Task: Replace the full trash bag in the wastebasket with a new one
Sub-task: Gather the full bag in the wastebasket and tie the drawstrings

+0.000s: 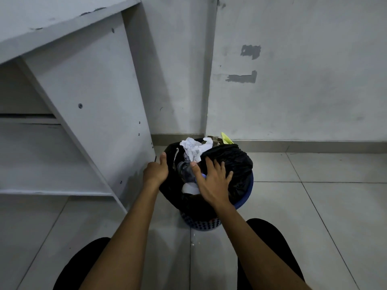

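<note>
Black trash bag [228, 164] in blue wastebasket [245, 197], crumpled paper [193, 148] on top

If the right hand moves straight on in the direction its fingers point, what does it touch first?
The right hand lies flat on the black trash bag, fingers pointing up and right. Sliding on, it would probably just cross more bunched bag before the wastebasket rim near the wall; depth is unclear.
</note>
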`<state>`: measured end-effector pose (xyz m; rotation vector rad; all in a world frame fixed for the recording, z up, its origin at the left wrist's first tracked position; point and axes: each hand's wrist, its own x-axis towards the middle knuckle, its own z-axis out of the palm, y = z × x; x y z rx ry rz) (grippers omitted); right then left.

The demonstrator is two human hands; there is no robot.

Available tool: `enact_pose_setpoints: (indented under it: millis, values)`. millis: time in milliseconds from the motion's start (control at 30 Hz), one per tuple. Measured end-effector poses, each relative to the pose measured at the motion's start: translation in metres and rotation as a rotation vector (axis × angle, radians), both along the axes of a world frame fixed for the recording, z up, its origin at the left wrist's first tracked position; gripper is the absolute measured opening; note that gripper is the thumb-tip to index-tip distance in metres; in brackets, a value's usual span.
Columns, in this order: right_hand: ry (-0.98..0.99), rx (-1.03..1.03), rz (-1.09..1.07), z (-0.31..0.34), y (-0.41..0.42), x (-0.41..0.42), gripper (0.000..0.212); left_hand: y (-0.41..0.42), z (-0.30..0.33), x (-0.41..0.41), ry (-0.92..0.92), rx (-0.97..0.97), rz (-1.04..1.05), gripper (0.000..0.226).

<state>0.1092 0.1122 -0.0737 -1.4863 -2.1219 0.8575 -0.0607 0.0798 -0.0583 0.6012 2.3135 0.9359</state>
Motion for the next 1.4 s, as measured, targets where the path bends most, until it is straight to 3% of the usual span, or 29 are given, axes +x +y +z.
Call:
enact_pose_setpoints:
  millis: [133, 233, 367, 467, 600, 700, 833, 1000, 1133, 1267, 1400]
  values:
    - [0.031, -0.001, -0.018, -0.008, 0.005, 0.005, 0.082, 0.0, 0.007, 0.0, 0.082, 0.092, 0.014, 0.066]
    - [0.037, -0.006, -0.002, -0.01, 0.006, 0.008, 0.071, 0.008, 0.016, 0.009, 0.155, 0.4, 0.035, 0.049]
    - [0.019, -0.007, 0.012, -0.013, 0.009, 0.01, 0.076, 0.028, 0.043, 0.043, 0.217, 0.611, -0.243, 0.034]
    - [0.029, 0.032, 0.018, -0.018, 0.01, 0.014, 0.088, 0.034, 0.045, 0.068, 0.226, 0.577, -0.445, 0.038]
    - [0.079, 0.036, 0.035, -0.024, 0.013, 0.021, 0.084, 0.032, 0.014, 0.077, 0.093, 0.512, -0.447, 0.032]
    - [0.27, 0.006, -0.008, -0.027, 0.018, 0.027, 0.096, 0.027, -0.002, 0.088, 0.049, 0.513, -0.478, 0.023]
    - [0.48, 0.067, -0.124, -0.013, 0.033, 0.042, 0.076, 0.03, -0.009, 0.092, 0.092, 0.489, -0.438, 0.04]
    - [0.297, 0.248, -0.27, 0.008, 0.089, 0.058, 0.058, 0.04, -0.018, 0.092, 0.169, 0.445, -0.459, 0.063]
    - [0.074, -0.145, -0.328, 0.013, 0.157, 0.054, 0.083, 0.045, -0.027, 0.09, 0.176, 0.442, -0.452, 0.062]
    - [0.065, -0.471, -0.267, 0.003, 0.191, 0.045, 0.111, 0.047, -0.032, 0.09, 0.193, 0.414, -0.481, 0.071]
    - [0.101, -0.446, -0.284, -0.014, 0.199, 0.042, 0.093, 0.048, -0.035, 0.089, 0.167, 0.399, -0.478, 0.085]
